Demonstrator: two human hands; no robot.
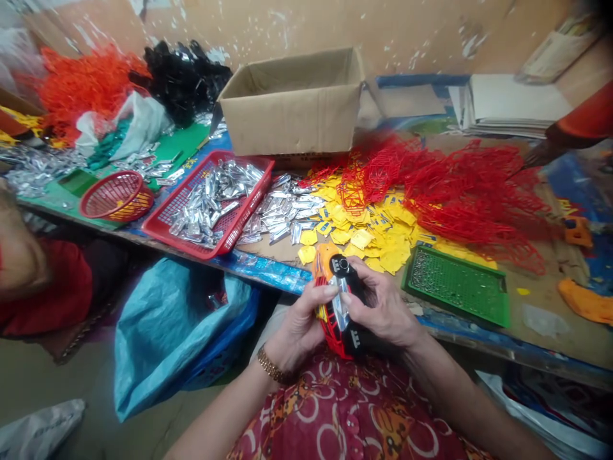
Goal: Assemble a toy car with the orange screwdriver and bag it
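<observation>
A toy car [325, 257] with an orange end, red frame parts and a black side is held between my two hands, tilted on its side above my lap. My left hand [302, 319] is closed around the red side, its thumb pressed near a silver plastic piece [341, 314]. From the other side my right hand [385, 308] grips the black part, its thumb also on the silver piece. Fingers beneath the toy are partly hidden. Just beyond lie yellow flat pieces [383, 230] and a heap of red lattice parts [460, 191].
A red basket tray [225, 239] of silver pieces stands left, beside a round red basket [115, 195]. An open cardboard box [292, 121] is behind. A green tray [457, 287] of small metal bits sits right. A blue bag [163, 345] hangs below the table edge. Other people's arms show at both sides.
</observation>
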